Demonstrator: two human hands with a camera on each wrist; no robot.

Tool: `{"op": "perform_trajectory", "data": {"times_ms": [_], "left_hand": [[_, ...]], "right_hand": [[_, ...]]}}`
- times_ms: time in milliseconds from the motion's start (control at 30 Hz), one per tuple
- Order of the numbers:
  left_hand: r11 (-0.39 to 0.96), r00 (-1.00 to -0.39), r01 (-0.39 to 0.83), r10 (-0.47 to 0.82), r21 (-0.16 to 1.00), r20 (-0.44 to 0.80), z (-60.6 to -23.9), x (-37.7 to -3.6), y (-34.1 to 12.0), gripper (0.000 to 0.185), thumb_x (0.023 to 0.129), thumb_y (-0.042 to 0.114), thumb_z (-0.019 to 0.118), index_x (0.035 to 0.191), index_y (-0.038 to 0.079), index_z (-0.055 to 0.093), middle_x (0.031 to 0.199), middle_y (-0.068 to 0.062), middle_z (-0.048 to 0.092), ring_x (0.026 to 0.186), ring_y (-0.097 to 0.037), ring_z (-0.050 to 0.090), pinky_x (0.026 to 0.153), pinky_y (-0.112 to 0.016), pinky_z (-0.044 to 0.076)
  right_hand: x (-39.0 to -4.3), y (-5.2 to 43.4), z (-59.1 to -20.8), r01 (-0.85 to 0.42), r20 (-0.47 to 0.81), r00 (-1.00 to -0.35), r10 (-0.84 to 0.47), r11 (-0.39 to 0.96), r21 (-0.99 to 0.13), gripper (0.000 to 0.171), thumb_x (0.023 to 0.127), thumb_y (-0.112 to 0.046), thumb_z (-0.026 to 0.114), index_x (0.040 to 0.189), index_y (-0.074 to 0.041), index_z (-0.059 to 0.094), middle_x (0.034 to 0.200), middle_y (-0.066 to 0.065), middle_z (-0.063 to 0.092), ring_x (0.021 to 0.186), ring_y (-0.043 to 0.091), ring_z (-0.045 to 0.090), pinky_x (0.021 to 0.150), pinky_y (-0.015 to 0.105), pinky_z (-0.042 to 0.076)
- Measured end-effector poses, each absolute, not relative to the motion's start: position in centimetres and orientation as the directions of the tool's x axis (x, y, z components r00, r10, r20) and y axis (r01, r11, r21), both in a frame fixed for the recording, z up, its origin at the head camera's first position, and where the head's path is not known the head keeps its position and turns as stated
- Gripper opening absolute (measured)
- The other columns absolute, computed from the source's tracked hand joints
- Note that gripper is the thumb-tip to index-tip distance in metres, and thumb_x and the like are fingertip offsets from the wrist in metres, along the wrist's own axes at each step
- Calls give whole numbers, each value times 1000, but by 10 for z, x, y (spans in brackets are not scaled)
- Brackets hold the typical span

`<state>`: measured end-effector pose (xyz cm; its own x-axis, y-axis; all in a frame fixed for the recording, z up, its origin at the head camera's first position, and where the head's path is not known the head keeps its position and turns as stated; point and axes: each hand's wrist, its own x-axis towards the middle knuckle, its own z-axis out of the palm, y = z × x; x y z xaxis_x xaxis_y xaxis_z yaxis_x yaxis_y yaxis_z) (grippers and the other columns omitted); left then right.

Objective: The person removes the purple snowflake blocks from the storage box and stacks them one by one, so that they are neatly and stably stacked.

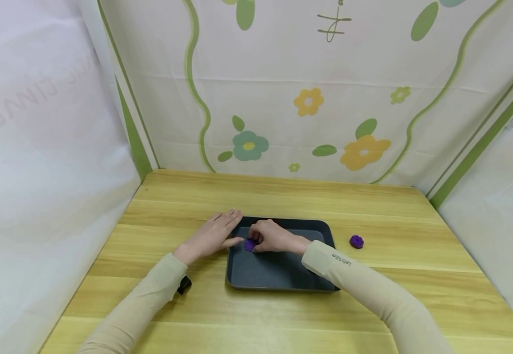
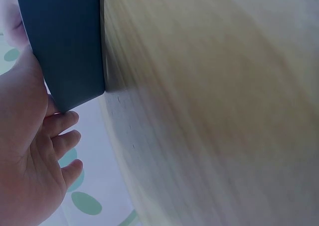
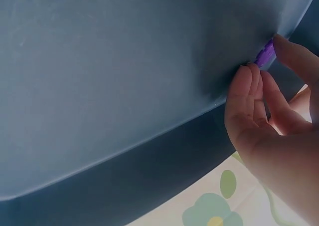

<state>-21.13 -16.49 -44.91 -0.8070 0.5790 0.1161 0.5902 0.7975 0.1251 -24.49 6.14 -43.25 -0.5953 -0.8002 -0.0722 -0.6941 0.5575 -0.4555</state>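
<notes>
A dark, shallow baking tray (image 1: 278,275) lies on the wooden table. At its left end my right hand (image 1: 274,237) pinches a purple scalloped disc (image 1: 249,245) between thumb and fingers, low over the tray floor. The right wrist view has the disc (image 3: 265,54) edge-on, partly covered by the fingertips. My left hand (image 1: 214,233) touches the tray's far left corner, its fingers fairly straight and its thumb reaching over the rim. From the left wrist, the hand (image 2: 35,136) lies against the tray's outer wall (image 2: 65,46).
A second purple scalloped disc (image 1: 356,241) lies on the table (image 1: 393,285), right of the tray. A small black object (image 1: 184,285) shows beside the left sleeve. White curtains (image 1: 274,64) with printed flowers stand around the back and sides.
</notes>
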Motion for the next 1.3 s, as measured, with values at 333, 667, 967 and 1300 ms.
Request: {"op": "perform_trajectory", "data": {"times_ms": [333, 667, 967, 1300], "left_hand": [[797, -804, 593, 580, 111, 130, -450, -211, -166, 73, 100, 50, 51, 153, 3, 36, 157, -16, 41, 147, -31, 38, 119, -52, 35], [799, -805, 592, 579, 106, 134, -447, -210, -165, 72, 100, 49, 53, 152, 2, 38, 156, -16, 41, 146, -32, 39, 119, -53, 35], [795, -799, 598, 584, 99, 143, -449, -210, -165, 72, 99, 48, 54, 151, 1, 39, 155, -16, 43, 146, -32, 40, 118, -53, 37], [794, -803, 595, 582, 120, 131, -449, -211, -165, 72, 100, 49, 52, 153, 2, 37, 157, -16, 41, 147, -32, 38, 119, -52, 35]], "right_hand": [[-245, 59, -434, -700, -69, -596, -800, 560, -443, 23, 83, -11, 78, 104, -6, 70, 99, 9, 68, 88, 18, 63, 76, 25, 54], [-244, 58, -432, -684, -93, -603, -793, 573, -451, 20, 84, -8, 77, 103, -4, 70, 99, 10, 68, 87, 17, 64, 75, 23, 56], [-243, 58, -431, -711, -70, -583, -809, 550, -438, 20, 82, -6, 76, 100, -2, 70, 96, 11, 68, 83, 15, 64, 72, 23, 56], [-244, 56, -430, -662, -120, -606, -786, 582, -473, 16, 84, -5, 75, 99, -3, 71, 94, 9, 74, 82, 15, 68, 72, 23, 58]]}}
